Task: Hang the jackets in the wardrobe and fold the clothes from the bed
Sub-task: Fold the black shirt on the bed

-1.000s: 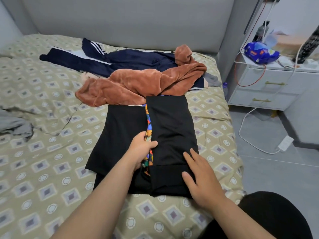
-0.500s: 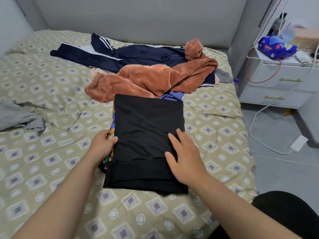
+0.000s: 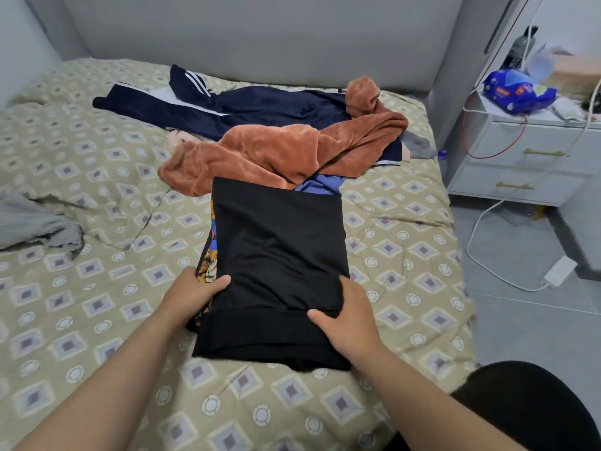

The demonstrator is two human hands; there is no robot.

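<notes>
A black garment (image 3: pixel 276 249) with a colourful print along its left edge lies folded into a long strip on the bed (image 3: pixel 81 304). My left hand (image 3: pixel 192 294) grips its left edge, thumb on top and fingers under the fabric. On the right edge near the bottom, my right hand (image 3: pixel 348 317) holds the cloth, thumb lying across the black fabric. Behind it lie a rust-brown fleece jacket (image 3: pixel 286 151) and a navy track jacket (image 3: pixel 227 105) with white stripes. A bit of blue cloth (image 3: pixel 320 185) peeks out under the fleece.
A grey garment (image 3: pixel 35 226) lies at the bed's left edge. A white nightstand (image 3: pixel 527 151) with a blue packet (image 3: pixel 517 92) stands to the right. White cables and a plug (image 3: pixel 559 270) trail on the grey floor.
The right half of the black garment was folded over the left, covering most of the print. Both hands then shifted to grip the side edges near the bottom.
</notes>
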